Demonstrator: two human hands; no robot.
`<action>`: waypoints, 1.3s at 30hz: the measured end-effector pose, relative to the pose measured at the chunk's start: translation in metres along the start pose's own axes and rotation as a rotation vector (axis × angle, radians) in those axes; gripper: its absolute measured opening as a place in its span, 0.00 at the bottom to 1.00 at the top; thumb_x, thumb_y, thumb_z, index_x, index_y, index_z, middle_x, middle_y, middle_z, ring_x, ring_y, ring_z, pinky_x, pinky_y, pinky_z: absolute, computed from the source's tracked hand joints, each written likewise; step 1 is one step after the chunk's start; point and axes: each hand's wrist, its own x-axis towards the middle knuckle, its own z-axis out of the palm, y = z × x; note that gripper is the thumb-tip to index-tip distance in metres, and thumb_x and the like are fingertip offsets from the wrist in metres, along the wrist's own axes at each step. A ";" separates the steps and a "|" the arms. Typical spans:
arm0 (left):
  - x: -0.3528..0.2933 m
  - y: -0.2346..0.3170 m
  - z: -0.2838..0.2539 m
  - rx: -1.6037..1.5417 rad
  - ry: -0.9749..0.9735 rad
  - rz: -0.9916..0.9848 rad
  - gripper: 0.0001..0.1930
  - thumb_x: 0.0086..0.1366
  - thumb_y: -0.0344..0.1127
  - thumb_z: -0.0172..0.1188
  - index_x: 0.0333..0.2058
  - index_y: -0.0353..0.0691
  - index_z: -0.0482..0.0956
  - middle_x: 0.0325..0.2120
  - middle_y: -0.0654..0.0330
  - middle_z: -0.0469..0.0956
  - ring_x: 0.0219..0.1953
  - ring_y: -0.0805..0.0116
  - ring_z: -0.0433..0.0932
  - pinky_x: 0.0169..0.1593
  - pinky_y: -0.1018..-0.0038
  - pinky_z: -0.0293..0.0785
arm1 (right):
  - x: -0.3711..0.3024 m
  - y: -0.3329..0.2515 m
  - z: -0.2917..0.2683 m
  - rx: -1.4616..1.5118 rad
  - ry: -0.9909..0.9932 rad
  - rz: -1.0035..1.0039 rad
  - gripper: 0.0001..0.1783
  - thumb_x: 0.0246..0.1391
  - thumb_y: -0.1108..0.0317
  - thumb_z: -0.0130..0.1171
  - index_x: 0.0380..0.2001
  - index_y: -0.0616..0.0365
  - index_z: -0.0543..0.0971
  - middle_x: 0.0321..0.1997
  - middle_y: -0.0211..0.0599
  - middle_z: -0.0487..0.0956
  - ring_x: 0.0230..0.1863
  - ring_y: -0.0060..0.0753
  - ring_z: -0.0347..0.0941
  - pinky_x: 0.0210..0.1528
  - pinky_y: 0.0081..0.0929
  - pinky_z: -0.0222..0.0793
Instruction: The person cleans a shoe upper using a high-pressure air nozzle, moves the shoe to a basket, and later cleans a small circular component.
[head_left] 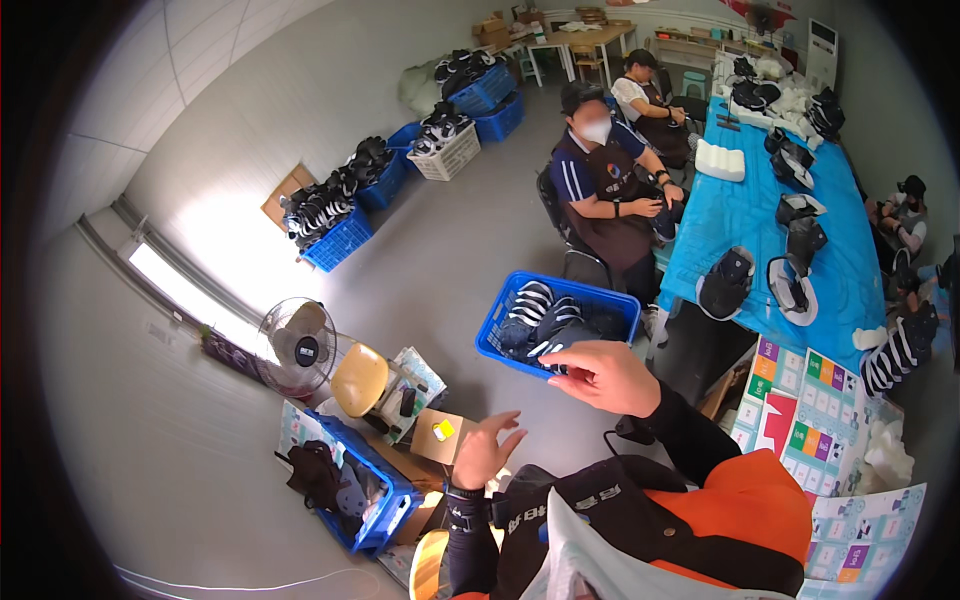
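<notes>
My left hand is raised in front of my body, beside a small cardboard box. Its thumb and fingers are apart, and nothing shows in them. My right hand hovers in front of a blue plastic crate, covering part of its near edge. The thumb and index finger are parted, the other fingers bend inward, and I see no thing in its grip. Inside the crate lie several dark shoes with white stripes. Contact between the right hand and the shoes cannot be made out.
A blue-covered table with black shoes stands at the right, with seated people along it. A standing fan, a wooden-seated chair and another blue crate are at the left. Shoe-filled crates line the far wall.
</notes>
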 end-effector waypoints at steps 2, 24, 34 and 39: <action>0.009 0.009 -0.005 0.000 0.190 0.190 0.19 0.61 0.35 0.72 0.51 0.38 0.83 0.44 0.49 0.85 0.47 0.51 0.83 0.53 0.63 0.78 | 0.012 -0.003 -0.001 -0.026 0.076 -0.115 0.17 0.51 0.68 0.73 0.46 0.50 0.85 0.28 0.31 0.79 0.28 0.36 0.75 0.32 0.33 0.68; -0.007 0.037 -0.039 -0.340 0.666 0.169 0.06 0.57 0.23 0.69 0.33 0.39 0.84 0.44 0.57 0.79 0.55 0.52 0.76 0.62 0.58 0.67 | -0.010 -0.016 -0.031 0.005 0.533 -0.559 0.11 0.42 0.70 0.73 0.26 0.54 0.78 0.28 0.36 0.77 0.30 0.40 0.74 0.39 0.42 0.66; -0.003 -0.030 -0.009 -0.451 0.709 0.158 0.05 0.62 0.23 0.64 0.35 0.37 0.77 0.37 0.59 0.78 0.44 0.66 0.76 0.55 0.70 0.70 | -0.018 0.014 0.019 -0.469 -0.050 -0.719 0.39 0.41 0.80 0.63 0.62 0.47 0.79 0.63 0.40 0.70 0.49 0.39 0.73 0.49 0.30 0.73; -0.039 -0.033 -0.001 -0.392 0.796 -0.002 0.02 0.68 0.26 0.61 0.38 0.36 0.78 0.37 0.61 0.80 0.43 0.68 0.77 0.54 0.72 0.71 | -0.022 0.059 0.014 -0.305 0.060 -0.089 0.39 0.48 0.80 0.56 0.68 0.72 0.66 0.75 0.56 0.61 0.65 0.57 0.68 0.66 0.40 0.65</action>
